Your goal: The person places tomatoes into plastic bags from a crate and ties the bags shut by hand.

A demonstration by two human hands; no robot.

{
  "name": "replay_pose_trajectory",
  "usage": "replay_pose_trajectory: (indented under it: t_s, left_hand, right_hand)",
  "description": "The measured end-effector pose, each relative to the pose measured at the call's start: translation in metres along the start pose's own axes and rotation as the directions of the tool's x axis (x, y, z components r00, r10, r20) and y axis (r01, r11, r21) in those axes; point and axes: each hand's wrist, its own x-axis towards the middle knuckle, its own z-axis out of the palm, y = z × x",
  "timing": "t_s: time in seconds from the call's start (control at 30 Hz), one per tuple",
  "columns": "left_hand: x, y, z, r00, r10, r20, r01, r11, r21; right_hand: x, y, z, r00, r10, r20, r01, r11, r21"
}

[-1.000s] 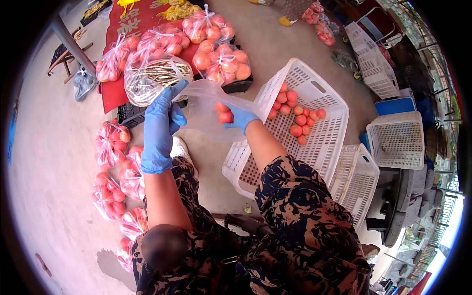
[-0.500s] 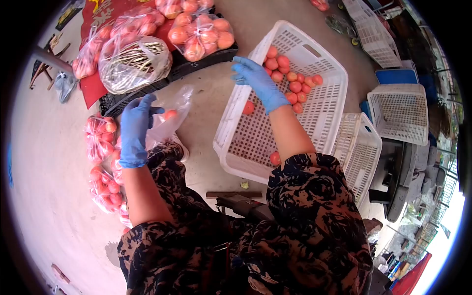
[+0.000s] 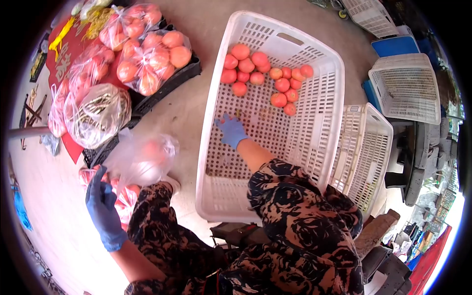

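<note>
My left hand (image 3: 104,209), in a blue glove, is at the lower left with fingers curled at the edge of a clear plastic bag (image 3: 140,160). The bag balloons out to the right, with blurred pinkish round shapes inside. My right hand (image 3: 231,130), gloved too, reaches down into a large white crate (image 3: 212,162). Its fingers are spread over the perforated bottom and hold nothing that I can see. Beyond them, several tomatoes (image 3: 246,65) lie at the crate's far left, and more tomatoes (image 3: 282,85) lie toward its right wall.
Filled tomato bags (image 3: 156,59) and a bag of thin pale stalks (image 3: 98,115) rest on black crates (image 3: 142,104) and a red cloth (image 3: 73,147). More bagged tomatoes (image 3: 127,199) lie by my leg. White crates (image 3: 366,152) stand at the right.
My right hand has moved from above the crate's left rim down inside it. My left hand has moved left and down; the bag is more spread out. The view has shifted, and the loose tomatoes are arranged differently.
</note>
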Motion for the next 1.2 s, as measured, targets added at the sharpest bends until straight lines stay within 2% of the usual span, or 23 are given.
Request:
replay_pose_trajectory:
  t_s: [0.03,0.07,0.13,0.2,0.23,0.27,0.3,0.37,0.47,0.57,0.67,0.7,0.77,0.87,0.9,0.93,1.0,1.03,1.07,1.1,1.13,1.17,1.2]
  left_hand:
    - [0.002,0.002,0.001,0.997,-0.082,0.015,0.083,0.992,-0.096]
    - [0.005,0.004,0.004,0.985,-0.166,0.039,0.17,0.967,-0.188]
    - [0.01,0.013,0.011,0.974,-0.223,0.034,0.225,0.94,-0.256]
    - [0.015,0.025,0.019,0.968,-0.249,0.031,0.249,0.937,-0.245]
    - [0.017,0.032,0.024,0.97,-0.241,0.026,0.241,0.949,-0.205]
    - [0.019,0.037,0.028,0.973,-0.232,0.017,0.231,0.958,-0.169]
    - [0.021,0.041,0.033,0.975,-0.222,0.009,0.221,0.963,-0.154]
    - [0.023,0.046,0.039,0.979,-0.203,0.001,0.201,0.972,-0.118]
    - [0.02,0.041,0.037,0.964,-0.253,0.079,0.264,0.945,-0.192]
    - [0.021,0.043,0.042,0.99,-0.11,0.089,0.111,0.994,-0.009]
    - [0.021,0.046,0.049,0.987,-0.123,0.1,0.127,0.991,-0.035]
    - [0.022,0.047,0.051,0.965,-0.243,0.096,0.256,0.955,-0.15]
    - [0.023,0.049,0.051,0.975,-0.191,0.118,0.202,0.974,-0.098]
    - [0.019,0.048,0.051,0.982,-0.153,0.109,0.16,0.985,-0.063]
    - [0.018,0.046,0.051,0.982,-0.159,0.103,0.169,0.981,-0.094]
    - [0.017,0.045,0.051,0.982,-0.165,0.097,0.176,0.976,-0.126]
    - [0.015,0.047,0.047,0.985,-0.121,0.121,0.13,0.99,-0.061]
    - [0.015,0.044,0.046,0.988,-0.089,0.128,0.096,0.994,-0.054]
    - [0.014,0.043,0.045,0.99,-0.057,0.133,0.064,0.997,-0.047]
    - [0.014,0.048,0.043,0.985,-0.104,0.135,0.116,0.99,-0.081]
    - [0.014,0.049,0.044,0.99,-0.062,0.13,0.075,0.993,-0.092]
    - [0.014,0.049,0.044,0.993,-0.026,0.117,0.038,0.995,-0.098]
    - [0.012,0.049,0.04,0.995,-0.004,0.1,0.013,0.996,-0.089]
  right_hand:
    - [0.009,-0.003,0.002,0.999,-0.005,0.047,0.01,0.994,-0.108]
    - [0.021,0.003,0.012,0.999,-0.028,0.029,0.031,0.994,-0.1]
    - [0.043,0.014,0.035,0.997,-0.075,-0.002,0.074,0.994,-0.085]
    - [0.047,0.035,0.031,0.994,0.044,-0.097,-0.011,0.949,0.315]
    - [0.048,0.049,0.025,0.985,0.118,-0.124,-0.04,0.865,0.5]
    - [0.054,0.062,0.025,0.943,0.309,-0.123,-0.132,0.687,0.715]
    - [0.062,0.076,0.023,0.873,0.482,-0.068,-0.179,0.448,0.876]
    - [0.076,0.102,0.007,0.766,0.643,-0.021,-0.18,0.246,0.952]
    - [0.096,0.118,-0.01,0.811,0.542,0.218,-0.354,0.158,0.922]
    - [0.109,0.099,-0.023,0.862,0.481,0.158,-0.331,0.3,0.895]
    - [0.116,0.088,-0.012,0.823,0.564,0.062,-0.325,0.378,0.867]
    - [0.114,0.086,-0.014,0.823,0.566,0.052,-0.316,0.379,0.87]
    - [0.104,0.085,-0.018,0.823,0.567,0.034,-0.299,0.382,0.874]
    - [0.098,0.101,0.007,0.88,0.472,0.051,-0.138,0.151,0.979]
    - [0.079,0.1,-0.002,0.922,0.348,0.167,-0.084,-0.242,0.967]
    - [0.078,0.106,0.011,0.939,0.248,0.24,-0.093,-0.486,0.869]
    - [0.064,0.107,0.028,0.953,0.008,0.302,-0.149,-0.857,0.494]
    - [0.046,0.108,0.028,0.921,-0.155,0.358,-0.184,-0.982,0.046]
    - [0.024,0.1,0.007,0.948,-0.108,0.299,-0.174,-0.964,0.203]
    - [0.003,0.09,-0.019,0.971,-0.073,0.229,-0.153,-0.922,0.354]
    - [-0.015,0.081,-0.043,0.987,-0.053,0.15,-0.122,-0.858,0.499]
    - [-0.029,0.072,-0.063,0.98,0.012,0.199,-0.095,-0.849,0.519]
    - [-0.039,0.077,-0.07,0.988,-0.094,0.125,-0.145,-0.852,0.503]
